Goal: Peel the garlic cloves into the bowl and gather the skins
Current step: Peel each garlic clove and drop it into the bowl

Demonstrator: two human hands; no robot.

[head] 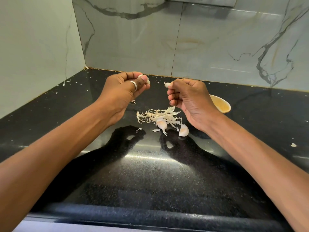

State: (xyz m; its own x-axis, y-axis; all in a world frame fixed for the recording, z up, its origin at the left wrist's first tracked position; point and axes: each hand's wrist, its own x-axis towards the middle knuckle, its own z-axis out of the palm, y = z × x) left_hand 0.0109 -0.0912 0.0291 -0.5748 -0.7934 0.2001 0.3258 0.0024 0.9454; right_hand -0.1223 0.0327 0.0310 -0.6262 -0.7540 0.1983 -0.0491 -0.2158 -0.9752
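Above the tabletop, left hand pinches a clove; right hand grips a torn skin scrap. Mid-peel, I'd say. Next: drop scrap on skin pile, clove into bowl. Two unpeeled cloves beside pile. Bowl contents hidden behind right hand.

Two bare hands are raised above one pile of pale, papery garlic skins. Two unpeeled white garlic cloves lie at the near edge of that pile. One round yellow bowl sits right of it. One silver ring is worn, left of the pile.
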